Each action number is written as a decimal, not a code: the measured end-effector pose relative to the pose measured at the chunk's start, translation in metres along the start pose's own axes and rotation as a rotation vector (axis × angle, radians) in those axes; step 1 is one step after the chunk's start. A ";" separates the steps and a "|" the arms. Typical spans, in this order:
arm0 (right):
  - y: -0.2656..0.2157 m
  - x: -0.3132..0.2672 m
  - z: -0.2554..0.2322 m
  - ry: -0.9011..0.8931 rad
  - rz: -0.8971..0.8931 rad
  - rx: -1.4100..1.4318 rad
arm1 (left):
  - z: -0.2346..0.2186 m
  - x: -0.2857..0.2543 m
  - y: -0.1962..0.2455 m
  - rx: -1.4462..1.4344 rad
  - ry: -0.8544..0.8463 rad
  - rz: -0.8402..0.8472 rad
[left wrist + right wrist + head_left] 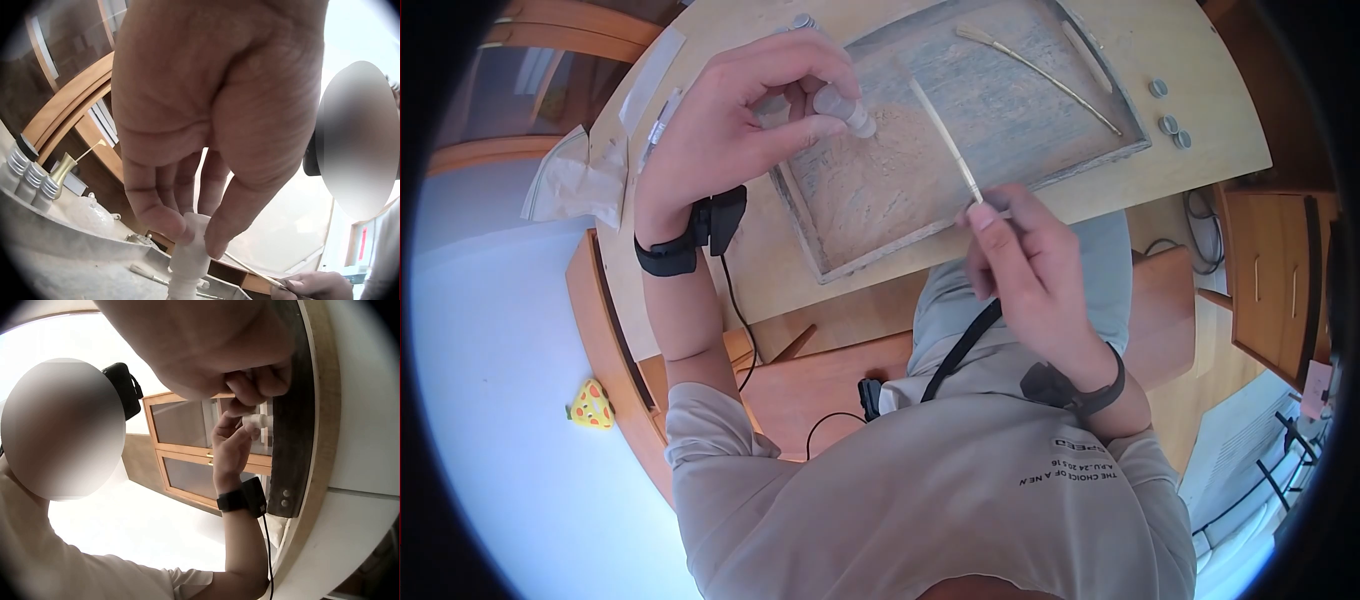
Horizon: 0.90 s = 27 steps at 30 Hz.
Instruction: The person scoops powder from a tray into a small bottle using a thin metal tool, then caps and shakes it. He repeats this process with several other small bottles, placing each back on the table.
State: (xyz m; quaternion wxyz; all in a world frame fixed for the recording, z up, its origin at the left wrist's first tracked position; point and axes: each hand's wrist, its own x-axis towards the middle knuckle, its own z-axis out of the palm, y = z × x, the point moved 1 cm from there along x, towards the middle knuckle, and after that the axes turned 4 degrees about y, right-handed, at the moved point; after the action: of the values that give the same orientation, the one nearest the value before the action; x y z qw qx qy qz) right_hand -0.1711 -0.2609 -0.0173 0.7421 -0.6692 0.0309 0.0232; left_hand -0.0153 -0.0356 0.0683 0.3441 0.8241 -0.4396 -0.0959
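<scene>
My left hand (745, 110) pinches a small whitish translucent bottle (837, 106) between thumb and fingers, its narrow end tilted down over the dusty tray (820, 262). In the left wrist view the bottle (189, 247) hangs below the thumb and fingertips of the left hand (215, 125). Nearer the body, my right hand (1035, 270) grips the lower part of a thin pale stick (945, 135), whose far end points up over the tray. The right wrist view shows the right hand (219, 350) with curled fingers; the stick cannot be made out there.
A brush (1050, 75) lies inside the tray at the right. Small lidded jars (1168, 124) stand on the table right of it. A plastic bag (580, 180) is at the table's left edge. The left wrist view shows a gold vase-like holder (64, 169) near several jars.
</scene>
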 end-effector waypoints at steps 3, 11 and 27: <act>0.007 -0.001 0.001 -0.102 0.009 -0.076 | 0.002 0.002 0.001 -0.029 0.001 -0.013; 0.006 -0.002 0.001 -0.001 0.040 0.046 | 0.001 0.001 0.000 -0.025 0.006 0.008; 0.003 -0.004 0.005 0.109 -0.103 0.170 | 0.003 0.002 0.004 -0.035 0.031 0.016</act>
State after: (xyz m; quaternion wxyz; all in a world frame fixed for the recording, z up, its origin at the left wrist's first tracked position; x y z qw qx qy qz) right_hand -0.1752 -0.2551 -0.0193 0.7936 -0.6047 0.0389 -0.0541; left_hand -0.0182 -0.0399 0.0692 0.3660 0.8159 -0.4390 -0.0878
